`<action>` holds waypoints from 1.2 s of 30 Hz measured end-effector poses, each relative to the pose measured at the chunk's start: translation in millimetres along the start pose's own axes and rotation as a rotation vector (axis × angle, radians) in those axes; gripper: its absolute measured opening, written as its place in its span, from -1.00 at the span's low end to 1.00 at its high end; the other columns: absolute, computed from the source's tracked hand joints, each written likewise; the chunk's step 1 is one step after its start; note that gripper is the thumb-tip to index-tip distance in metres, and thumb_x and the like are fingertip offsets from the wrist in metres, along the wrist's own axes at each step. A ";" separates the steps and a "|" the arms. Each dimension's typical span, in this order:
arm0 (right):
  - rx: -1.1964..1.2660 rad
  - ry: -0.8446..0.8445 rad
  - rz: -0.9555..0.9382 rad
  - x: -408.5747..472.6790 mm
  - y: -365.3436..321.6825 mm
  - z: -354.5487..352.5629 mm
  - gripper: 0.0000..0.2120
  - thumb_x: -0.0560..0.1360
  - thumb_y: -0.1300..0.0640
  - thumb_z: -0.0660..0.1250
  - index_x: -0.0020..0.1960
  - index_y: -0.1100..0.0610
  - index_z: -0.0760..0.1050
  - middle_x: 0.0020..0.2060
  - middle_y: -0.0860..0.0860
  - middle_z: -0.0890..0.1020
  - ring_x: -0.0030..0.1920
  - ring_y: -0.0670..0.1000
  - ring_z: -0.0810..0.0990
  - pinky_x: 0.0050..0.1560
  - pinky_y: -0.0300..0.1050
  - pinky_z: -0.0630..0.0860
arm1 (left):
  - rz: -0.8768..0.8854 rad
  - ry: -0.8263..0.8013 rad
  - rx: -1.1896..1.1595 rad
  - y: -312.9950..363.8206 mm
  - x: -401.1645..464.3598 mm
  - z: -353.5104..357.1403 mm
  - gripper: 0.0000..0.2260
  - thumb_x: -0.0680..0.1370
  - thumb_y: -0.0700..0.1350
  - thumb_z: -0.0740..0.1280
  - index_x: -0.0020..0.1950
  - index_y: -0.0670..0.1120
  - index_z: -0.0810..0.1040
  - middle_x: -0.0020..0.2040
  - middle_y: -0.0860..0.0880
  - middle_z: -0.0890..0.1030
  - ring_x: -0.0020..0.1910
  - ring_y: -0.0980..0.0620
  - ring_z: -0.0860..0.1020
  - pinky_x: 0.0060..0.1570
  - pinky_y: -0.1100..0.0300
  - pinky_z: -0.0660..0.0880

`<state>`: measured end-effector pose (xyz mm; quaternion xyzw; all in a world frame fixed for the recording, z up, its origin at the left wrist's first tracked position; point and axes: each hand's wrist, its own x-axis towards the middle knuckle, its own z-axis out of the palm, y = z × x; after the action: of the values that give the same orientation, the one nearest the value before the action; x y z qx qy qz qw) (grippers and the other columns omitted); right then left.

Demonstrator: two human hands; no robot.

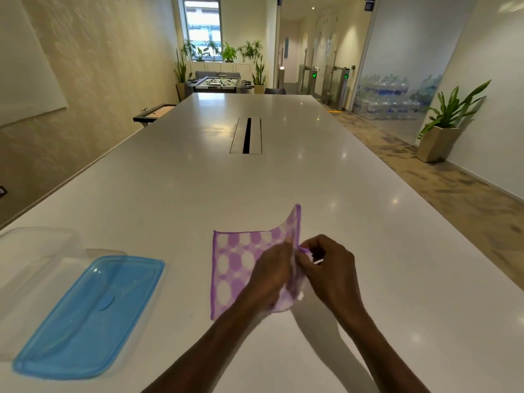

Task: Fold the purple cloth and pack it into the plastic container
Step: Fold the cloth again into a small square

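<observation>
Cloth (235, 268) lies near the table's (198, 177) front edge, purple with white ovals, its left part flat and its right edge lifted off the surface, one corner standing up. No brand, label or writing can be read anywhere on it or around it. The table is long, white and glossy, with a slotted panel (246, 135) along its middle. Left of the cloth and well apart sits the blue lid (90, 313), lying partly over the clear container (37, 251). Beyond the table there's a foosball table (219, 83), plants under a window (202, 26), and stacked water bottles (394, 95) by the right wall. Now the hands: left hand (273, 276) pinches the raised edge of the cloth; right hand (329, 268) is closed on that same edge just beside it, fingers curled in tight.
</observation>
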<state>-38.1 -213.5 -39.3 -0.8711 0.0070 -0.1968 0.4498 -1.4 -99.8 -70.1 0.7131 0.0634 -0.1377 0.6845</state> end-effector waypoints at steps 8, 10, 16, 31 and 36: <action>-0.074 -0.197 -0.368 -32.0 -42.9 50.0 -0.86 0.44 0.29 0.39 -0.08 0.10 0.66 -0.19 0.00 0.65 -0.19 -0.07 0.58 -0.15 -0.14 0.54 | -0.015 0.230 -0.147 52.2 51.7 -87.5 -0.70 0.45 0.06 0.45 -0.13 -0.20 0.64 -0.33 -0.11 0.71 -0.33 -0.04 0.69 -0.32 0.18 0.62; -0.102 -0.222 -0.418 -39.2 -42.5 61.6 -0.87 0.48 0.29 0.38 -0.04 0.13 0.66 -0.15 0.01 0.65 -0.15 -0.05 0.58 -0.12 -0.21 0.53 | 0.020 0.271 -0.083 50.8 57.5 -108.2 -0.80 0.48 -0.09 0.42 -0.22 -0.23 0.61 -0.41 -0.09 0.68 -0.42 -0.02 0.65 -0.46 0.27 0.54; -0.149 -0.306 -0.494 -58.0 -43.5 83.0 -0.93 0.45 0.26 0.43 -0.07 0.15 0.62 -0.18 0.01 0.65 -0.17 -0.09 0.52 -0.16 -0.41 0.32 | 0.005 0.328 -0.026 19.8 61.6 -145.8 -0.90 0.46 -0.18 0.45 -0.23 -0.19 0.63 -0.16 -0.23 0.66 -0.25 -0.10 0.63 -0.05 0.01 0.62; -0.463 -0.375 -0.650 -82.5 -33.1 115.5 -0.82 0.57 0.09 0.24 -0.14 0.12 0.56 -0.24 0.02 0.60 -0.22 0.01 0.47 -0.21 -0.07 0.49 | 0.192 0.478 0.320 -16.7 67.2 -143.7 -0.79 0.47 0.04 0.43 -0.08 -0.08 0.70 -0.21 -0.03 0.70 -0.15 -0.06 0.69 -0.19 0.12 0.59; -0.359 -0.197 -0.554 -71.0 -40.8 109.3 -0.86 0.46 0.10 0.34 -0.11 0.14 0.63 -0.18 0.03 0.70 -0.16 0.03 0.63 -0.13 -0.07 0.60 | 0.476 0.619 0.590 -14.5 61.4 -134.2 -0.63 0.52 -0.03 0.39 0.29 -0.13 0.54 0.19 -0.08 0.62 0.12 -0.03 0.60 0.11 0.19 0.49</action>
<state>-72.2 -90.4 -87.7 -0.9200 -0.2388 -0.2218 0.2176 67.9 28.4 -98.1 0.8787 0.0573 0.2291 0.4148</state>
